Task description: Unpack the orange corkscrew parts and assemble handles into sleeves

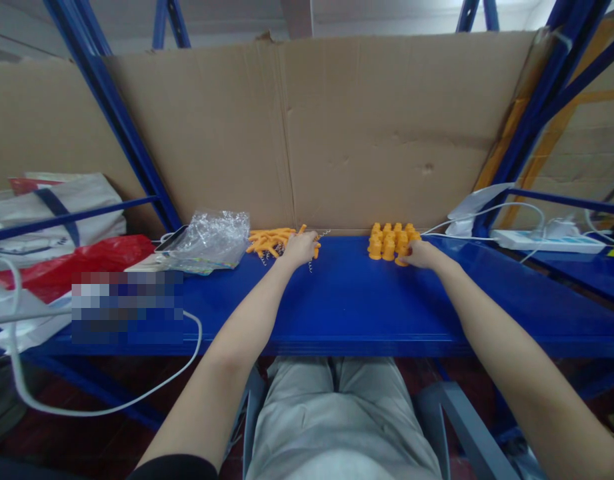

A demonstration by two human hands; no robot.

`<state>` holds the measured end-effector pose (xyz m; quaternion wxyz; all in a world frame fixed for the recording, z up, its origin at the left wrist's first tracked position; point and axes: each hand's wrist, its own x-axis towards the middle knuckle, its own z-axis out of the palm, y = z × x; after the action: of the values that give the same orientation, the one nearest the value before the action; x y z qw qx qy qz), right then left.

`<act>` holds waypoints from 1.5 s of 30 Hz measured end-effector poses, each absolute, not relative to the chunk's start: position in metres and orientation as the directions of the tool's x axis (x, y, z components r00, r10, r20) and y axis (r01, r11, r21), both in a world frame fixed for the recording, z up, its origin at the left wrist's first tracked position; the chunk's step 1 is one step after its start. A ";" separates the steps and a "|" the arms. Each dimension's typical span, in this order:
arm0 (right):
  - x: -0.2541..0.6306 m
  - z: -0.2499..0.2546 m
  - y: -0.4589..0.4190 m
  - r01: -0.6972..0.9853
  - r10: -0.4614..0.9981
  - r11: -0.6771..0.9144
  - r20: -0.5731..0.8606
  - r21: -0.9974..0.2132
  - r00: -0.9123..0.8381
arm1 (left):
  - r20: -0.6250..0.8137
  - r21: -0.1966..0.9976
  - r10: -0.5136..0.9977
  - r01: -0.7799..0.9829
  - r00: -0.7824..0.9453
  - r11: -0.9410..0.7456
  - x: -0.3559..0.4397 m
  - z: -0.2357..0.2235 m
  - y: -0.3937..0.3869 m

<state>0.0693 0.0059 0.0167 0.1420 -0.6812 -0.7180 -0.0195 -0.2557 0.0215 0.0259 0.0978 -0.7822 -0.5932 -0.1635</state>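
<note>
A pile of orange-handled corkscrews with thin metal spirals lies at the back of the blue shelf, left of centre. My left hand is at the pile's right end, its fingers closed around orange-handled corkscrews; spirals stick out past the fingers. To the right, several orange bell-shaped plastic pieces stand upright in close rows. At their front right corner my right hand has its fingers closed on one bell-shaped piece, which still appears to be at shelf level. The fingertips are partly hidden.
Clear plastic bags lie left of the corkscrews. Farther left are a red bag, a canvas bag and a white cable. A power strip lies at the right. Cardboard closes the back of the blue shelf.
</note>
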 end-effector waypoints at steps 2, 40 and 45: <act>0.064 0.021 0.002 0.993 0.988 -0.009 0.152 -0.121 0.027 | 0.384 0.044 0.886 0.953 0.260 -0.299 -0.254 0.027 0.021; -0.004 -0.010 0.042 0.660 0.736 0.650 0.529 -0.376 -0.423 | 0.333 -0.032 0.821 0.876 0.463 -0.481 -0.246 0.022 0.015; -0.004 -0.011 0.043 0.634 0.685 0.703 0.547 -0.324 -0.480 | 0.338 -0.025 0.824 0.879 0.455 -0.475 -0.248 0.020 0.018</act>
<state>-0.0042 0.0430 -0.0105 0.3356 -0.3837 -0.8595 0.0386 -0.2483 0.0177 0.0199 0.0981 -0.8472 -0.5027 -0.1410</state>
